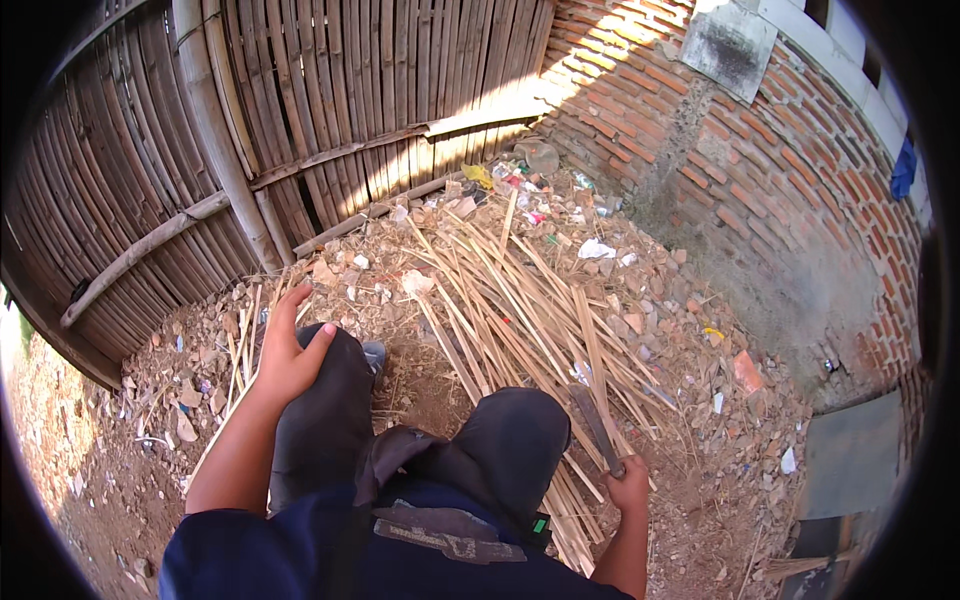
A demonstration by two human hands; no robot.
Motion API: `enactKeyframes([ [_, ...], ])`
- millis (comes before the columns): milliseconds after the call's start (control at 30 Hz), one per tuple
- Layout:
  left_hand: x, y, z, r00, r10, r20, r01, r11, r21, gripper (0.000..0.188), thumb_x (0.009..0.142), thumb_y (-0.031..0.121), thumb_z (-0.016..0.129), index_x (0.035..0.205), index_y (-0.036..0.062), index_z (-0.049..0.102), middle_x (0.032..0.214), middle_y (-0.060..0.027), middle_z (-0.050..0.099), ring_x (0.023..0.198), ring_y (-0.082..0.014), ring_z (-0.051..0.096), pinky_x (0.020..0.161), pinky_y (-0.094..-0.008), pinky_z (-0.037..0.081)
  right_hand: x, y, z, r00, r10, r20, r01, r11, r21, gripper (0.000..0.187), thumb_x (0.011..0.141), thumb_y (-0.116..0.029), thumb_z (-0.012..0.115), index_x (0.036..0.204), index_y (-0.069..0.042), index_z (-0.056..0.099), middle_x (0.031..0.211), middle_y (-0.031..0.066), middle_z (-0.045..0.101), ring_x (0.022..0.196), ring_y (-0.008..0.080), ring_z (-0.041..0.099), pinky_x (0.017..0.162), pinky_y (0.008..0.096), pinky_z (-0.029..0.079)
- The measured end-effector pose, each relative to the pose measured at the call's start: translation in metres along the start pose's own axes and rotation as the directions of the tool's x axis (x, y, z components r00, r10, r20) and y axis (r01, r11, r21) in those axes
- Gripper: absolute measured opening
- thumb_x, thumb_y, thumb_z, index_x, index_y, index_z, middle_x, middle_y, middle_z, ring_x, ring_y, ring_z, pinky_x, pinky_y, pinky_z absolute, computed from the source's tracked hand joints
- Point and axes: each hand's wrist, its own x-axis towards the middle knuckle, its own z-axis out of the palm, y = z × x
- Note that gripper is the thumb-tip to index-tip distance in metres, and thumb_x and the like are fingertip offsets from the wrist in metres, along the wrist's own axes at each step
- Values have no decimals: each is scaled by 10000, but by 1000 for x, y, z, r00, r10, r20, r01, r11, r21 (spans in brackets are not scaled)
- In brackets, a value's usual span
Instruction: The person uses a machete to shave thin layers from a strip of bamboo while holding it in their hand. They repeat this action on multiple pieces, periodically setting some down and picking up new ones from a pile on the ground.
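Observation:
My left hand (288, 352) is raised over my left knee, its thumb apart from the fingers and nothing in its grasp. On the right, my right hand (628, 484) is closed round the handle of a machete (594, 425), whose dark blade points away from me. Under and beyond the blade lies a heap of split bamboo strips (510, 300), spread over the ground in front of my knees. One longer bamboo strip (588, 335) runs along the right of the blade, close to my right hand; whether the hand touches it I cannot tell.
A bamboo fence (370, 90) closes off the far left, and a brick wall (790, 190) the far right. Rubble and litter (500, 190) cover the ground between them. More thin strips (240, 340) lie at my left. A grey sheet (852, 455) is on the right.

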Motion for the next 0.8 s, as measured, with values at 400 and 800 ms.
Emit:
enactKeyframes([
  [400, 89, 39, 118, 912, 295, 285, -274, 955, -114, 665, 913, 251, 714, 1493, 64, 449, 1538, -217, 430, 1459, -429, 396, 1209, -544, 312, 78, -158, -71, 951, -156, 265, 172, 984, -37, 314, 683, -175, 827, 935, -26, 714, 969, 164, 688, 940, 369, 682, 841, 424, 536],
  [800, 98, -34, 134, 755, 393, 525, -303, 919, -252, 479, 1000, 529, 567, 1082, 85, 725, 928, -108, 719, 980, -341, 693, 1035, -573, 455, 125, -286, -73, 888, -202, 413, 214, 977, 17, 235, 650, -95, 803, 827, -13, 671, 806, 119, 663, 767, 269, 649, 741, 370, 510],
])
